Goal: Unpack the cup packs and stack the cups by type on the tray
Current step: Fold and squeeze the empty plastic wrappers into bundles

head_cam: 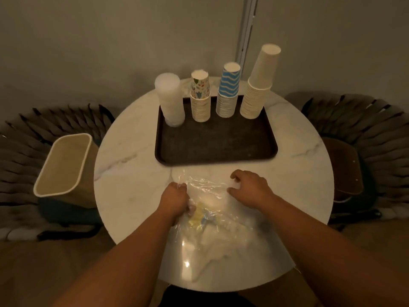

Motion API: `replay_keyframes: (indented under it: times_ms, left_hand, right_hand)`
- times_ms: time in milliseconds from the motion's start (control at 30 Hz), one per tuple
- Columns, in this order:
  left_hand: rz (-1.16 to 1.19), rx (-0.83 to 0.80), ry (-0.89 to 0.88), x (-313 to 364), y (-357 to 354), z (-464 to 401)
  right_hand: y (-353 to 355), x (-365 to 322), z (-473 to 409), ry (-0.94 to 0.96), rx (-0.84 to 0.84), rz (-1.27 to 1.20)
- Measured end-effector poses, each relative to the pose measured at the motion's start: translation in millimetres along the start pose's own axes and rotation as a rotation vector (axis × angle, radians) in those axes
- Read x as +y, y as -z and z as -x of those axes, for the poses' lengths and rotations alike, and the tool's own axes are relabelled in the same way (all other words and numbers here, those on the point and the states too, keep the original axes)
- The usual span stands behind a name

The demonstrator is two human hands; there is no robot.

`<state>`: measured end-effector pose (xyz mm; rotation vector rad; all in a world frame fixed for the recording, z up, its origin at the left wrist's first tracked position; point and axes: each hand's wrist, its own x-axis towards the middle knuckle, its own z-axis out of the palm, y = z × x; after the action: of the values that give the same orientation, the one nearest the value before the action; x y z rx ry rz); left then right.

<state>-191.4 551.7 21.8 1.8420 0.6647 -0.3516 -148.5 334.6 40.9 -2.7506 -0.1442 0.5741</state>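
Hands on clear plastic wrap (208,196), just in front of tray (217,149): left hand (174,199) bunches its edge in a fist, right hand (250,191) curls onto it, grip unclear. Four cup stacks (225,91) along tray's far edge. Bin (64,165) left of tray.

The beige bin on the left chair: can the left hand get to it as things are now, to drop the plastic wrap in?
Probably yes. The left hand grips the plastic wrap near the table's front, and the beige bin stands open-topped beside the table on that side, with nothing between them.
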Motion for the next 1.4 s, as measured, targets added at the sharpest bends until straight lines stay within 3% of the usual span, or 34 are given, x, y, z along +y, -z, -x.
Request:
replay_keyframes:
  times_ms: [133,233,300,400,533,600,667,833,933,1067,1233,1333,1400]
  left_hand:
    - [0.041,-0.085,-0.230,24.9,-7.0,11.1]
    - [0.107,-0.195,-0.409,60.8,-5.0,15.6]
    - [0.074,-0.182,-0.520,82.7,-2.3,13.2]
    - [-0.033,-0.065,-0.672,111.7,7.2,13.3]
    - [0.006,-0.054,-0.765,132.6,16.3,30.4]
    - [-0.150,-0.061,-0.805,124.2,20.1,34.7]
    - [-0.351,-0.111,-0.822,99.5,24.4,34.7]
    - [-0.711,-0.297,-0.706,14.6,23.2,29.7]
    - [-0.669,-0.358,-0.567,-18.0,24.3,28.9]
    - [-0.413,-0.288,-0.467,-23.9,23.6,23.3]
    - [-0.408,-0.092,-0.326,-30.5,11.7,6.9]
    - [-0.440,0.016,-0.245,-28.8,-0.3,1.5]
    - [-0.482,0.078,-0.205,-25.0,-9.0,-0.5]
  right_hand:
    - [1.5,-2.0,5.1,0.060,-0.022,-0.152]
    - [34.0,-10.8,5.5,0.167,-0.043,-0.410]
    - [62.4,-18.7,4.1,0.208,0.009,-0.456]
    - [100.7,-31.7,6.8,0.239,0.248,-0.306]
    - [115.7,-41.7,26.0,0.351,0.552,0.008]
    - [105.8,-42.9,37.4,0.381,0.522,0.084]
    - [78.8,-39.4,45.5,0.366,0.374,0.138]
    - [-9.9,-14.7,63.5,0.279,-0.117,0.256]
    - [-29.9,-4.8,72.3,0.322,-0.279,0.206]
    - [-9.4,5.5,68.4,0.312,-0.274,0.037]
    - [9.0,28.6,40.8,0.038,-0.158,-0.114]
    - [-3.0,32.5,30.8,-0.162,-0.088,0.182]
    - [-14.1,26.9,29.2,-0.168,0.096,0.392]
